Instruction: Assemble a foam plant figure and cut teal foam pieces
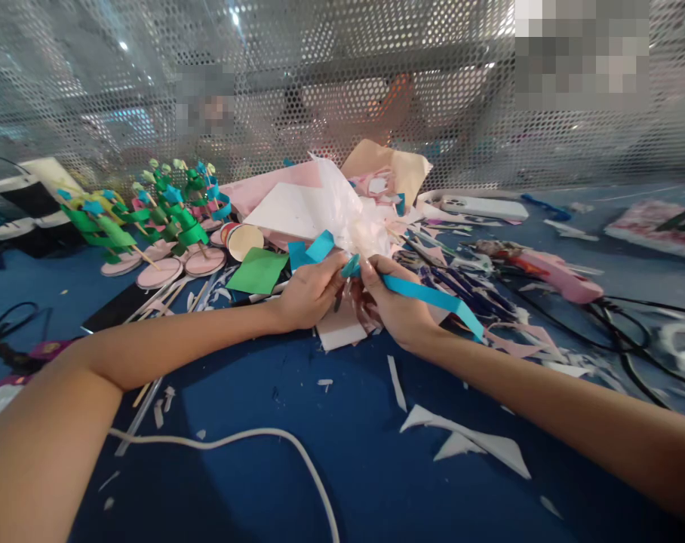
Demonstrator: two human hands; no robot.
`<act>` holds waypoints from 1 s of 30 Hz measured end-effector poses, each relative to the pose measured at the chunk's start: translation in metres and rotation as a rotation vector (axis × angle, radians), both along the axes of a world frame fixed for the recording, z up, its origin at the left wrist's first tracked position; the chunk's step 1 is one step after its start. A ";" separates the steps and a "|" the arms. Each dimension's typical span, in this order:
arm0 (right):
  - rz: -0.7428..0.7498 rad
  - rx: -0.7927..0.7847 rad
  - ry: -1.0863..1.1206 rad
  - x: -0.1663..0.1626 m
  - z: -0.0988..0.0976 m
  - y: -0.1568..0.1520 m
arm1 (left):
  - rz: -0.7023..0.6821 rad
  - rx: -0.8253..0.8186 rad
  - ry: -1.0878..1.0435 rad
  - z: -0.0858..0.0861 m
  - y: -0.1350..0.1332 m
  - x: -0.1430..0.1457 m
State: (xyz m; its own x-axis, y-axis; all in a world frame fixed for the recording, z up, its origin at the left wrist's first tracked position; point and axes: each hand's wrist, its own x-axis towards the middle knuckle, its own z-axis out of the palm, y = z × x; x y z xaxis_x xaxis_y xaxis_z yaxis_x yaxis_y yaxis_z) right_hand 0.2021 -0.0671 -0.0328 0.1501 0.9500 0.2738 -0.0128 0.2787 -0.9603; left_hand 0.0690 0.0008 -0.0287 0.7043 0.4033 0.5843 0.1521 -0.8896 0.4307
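Note:
A blue paper strip (425,292) runs through the fingers of both hands, its long end trailing to the right over my right wrist. My left hand (314,292) pinches the folded part of the strip, where a small twisted bit shows between the fingertips. My right hand (396,302) closes on the same strip, thumb and forefinger almost touching those of my left hand. Just behind the hands lie a blue paper piece (321,246) and a crumpled clear plastic bag (357,207). A green paper square (259,271) rests left of my left hand.
Paper trees on round pink bases (159,273) stand at the left. A pink glue gun (563,275) with a black cable lies at the right, near a white phone (483,207). A white cable (263,432) and paper scraps (467,437) lie in front. Perforated metal (320,98) rises behind.

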 end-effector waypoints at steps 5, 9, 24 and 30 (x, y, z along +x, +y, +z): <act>-0.025 -0.022 0.008 -0.003 0.003 0.001 | -0.005 0.170 -0.011 -0.004 0.004 0.000; -0.059 -0.046 -0.020 -0.003 0.003 0.002 | -0.050 0.224 -0.015 -0.005 0.006 -0.002; 0.071 0.031 -0.017 0.000 0.001 0.002 | -0.199 -0.431 -0.151 -0.002 0.008 0.002; 0.027 0.010 0.008 -0.001 0.001 0.002 | -0.262 -0.501 -0.120 -0.004 0.009 0.001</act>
State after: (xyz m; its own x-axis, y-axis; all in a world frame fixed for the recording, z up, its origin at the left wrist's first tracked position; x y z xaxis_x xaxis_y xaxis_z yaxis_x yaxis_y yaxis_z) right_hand 0.2007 -0.0647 -0.0319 0.1265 0.9510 0.2821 -0.0278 0.2877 -0.9573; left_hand 0.0702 0.0098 -0.0325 0.7585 0.4722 0.4492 -0.1217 -0.5744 0.8094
